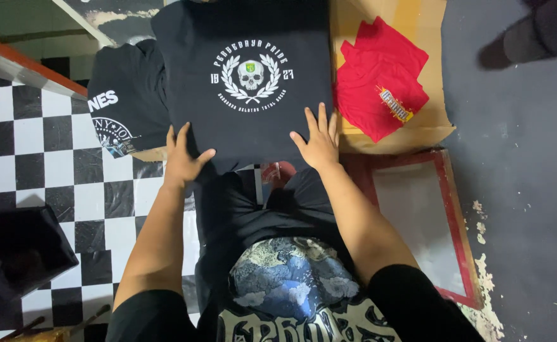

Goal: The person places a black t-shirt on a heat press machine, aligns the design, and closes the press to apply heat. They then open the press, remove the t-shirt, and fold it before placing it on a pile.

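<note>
While both palms lie open and flat on the black shirt (247, 88) (folded, lying just ahead of the knees), left hand (182, 159) and right hand (320, 144) should press evenly outward.

Flattened tan cardboard box (434, 120) at upper right, on the floor, partly under red cloth; no labels, signs, screens.

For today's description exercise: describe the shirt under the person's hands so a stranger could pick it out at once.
Start at the brown cardboard sheet at the top. Left of the red shirts on it lies a folded black shirt, with the left hand and right hand pressing its near edge. Only it bears a white wreath around a skull.
</note>
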